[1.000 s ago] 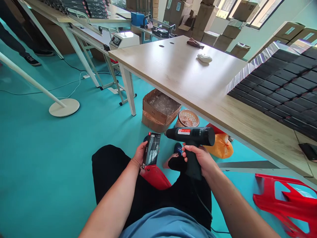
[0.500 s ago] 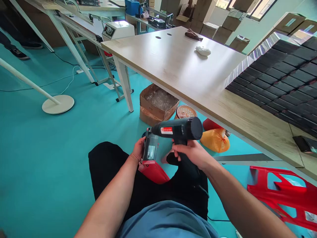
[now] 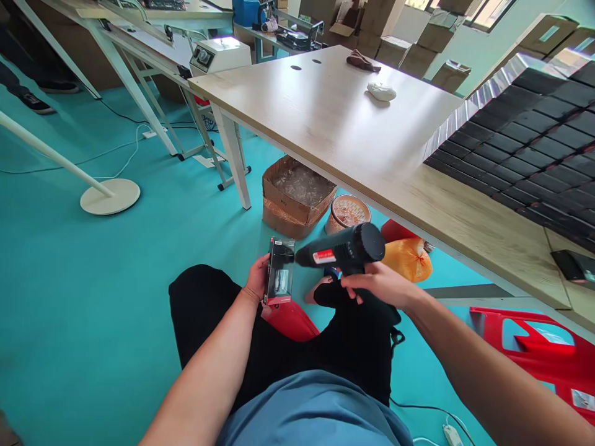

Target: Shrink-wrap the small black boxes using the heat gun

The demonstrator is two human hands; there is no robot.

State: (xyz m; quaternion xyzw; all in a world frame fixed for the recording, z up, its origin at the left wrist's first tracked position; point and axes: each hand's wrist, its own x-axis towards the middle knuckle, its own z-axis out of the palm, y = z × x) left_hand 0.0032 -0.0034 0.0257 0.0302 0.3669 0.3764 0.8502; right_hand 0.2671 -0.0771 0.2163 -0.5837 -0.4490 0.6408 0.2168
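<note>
My right hand (image 3: 372, 283) is wrapped round the handle of a black heat gun (image 3: 341, 246) with a red label. The gun's nozzle points left at a small box (image 3: 280, 272) and is very close to its right side; whether they touch I cannot tell. That box is black and red with a clear front, and something pale shows inside. My left hand (image 3: 257, 277) grips it by its left edge, above my lap. Below the box, between my legs, is part of a red seat (image 3: 292, 322).
A wooden-topped table (image 3: 320, 118) stands ahead, bearing a stack of black boxes (image 3: 525, 148) at right. Beneath it are a carton of clear plastic (image 3: 297, 214), a round bin (image 3: 349, 212) and an orange bag (image 3: 409, 259). A red plastic stool (image 3: 506, 347) lies right; a cable (image 3: 427, 407) crosses the floor.
The heat gun has shifted slightly right and down, its nozzle now tilted lower beside the box. The box has turned a little, with its clear front more toward me.
</note>
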